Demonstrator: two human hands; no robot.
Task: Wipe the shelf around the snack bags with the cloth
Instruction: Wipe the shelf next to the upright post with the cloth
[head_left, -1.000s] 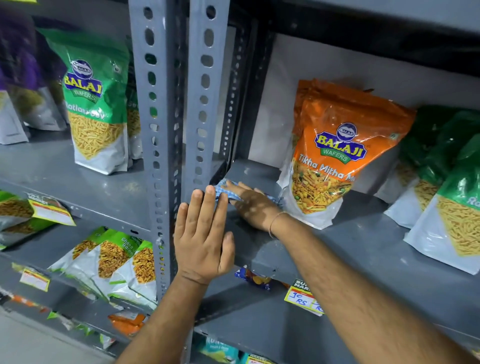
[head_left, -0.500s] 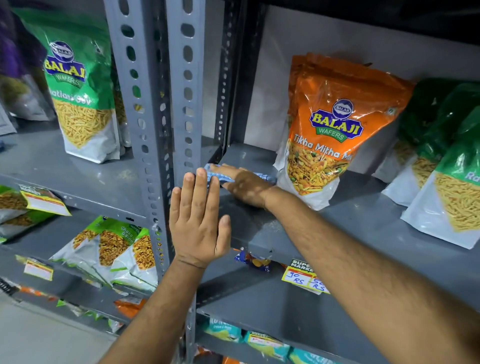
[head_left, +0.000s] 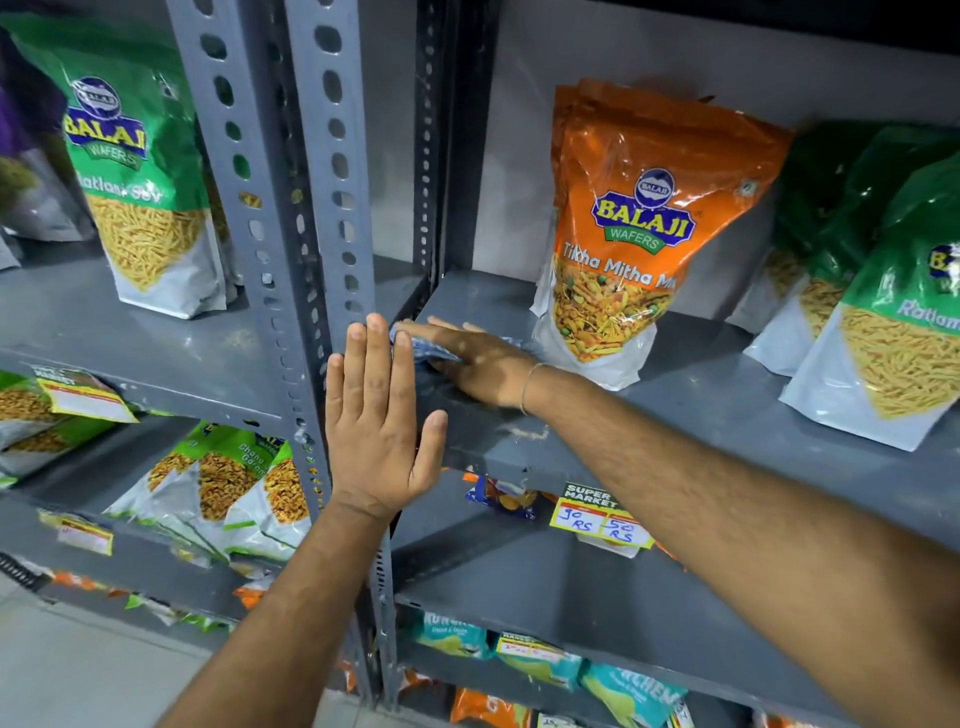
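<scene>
My right hand (head_left: 480, 366) lies flat on the grey shelf (head_left: 691, 400), pressing a blue and white cloth (head_left: 428, 349) against its left end. Most of the cloth is hidden under the palm. An orange snack bag (head_left: 639, 228) stands upright just right of that hand, nearly touching the wrist. Green snack bags (head_left: 883, 291) lean further right on the same shelf. My left hand (head_left: 379, 421) is held flat with fingers straight against the perforated grey upright (head_left: 332, 171), holding nothing.
Another green bag (head_left: 135, 187) stands on the neighbouring shelf to the left. Lower shelves hold more snack packs (head_left: 228, 483) and a yellow price tag (head_left: 597, 517) hangs on the shelf edge. Pale floor shows at the bottom left.
My right hand and the cloth stay at the shelf's left end beside the orange bag, shifting only slightly. The left hand stays on the upright. The camera has drifted.
</scene>
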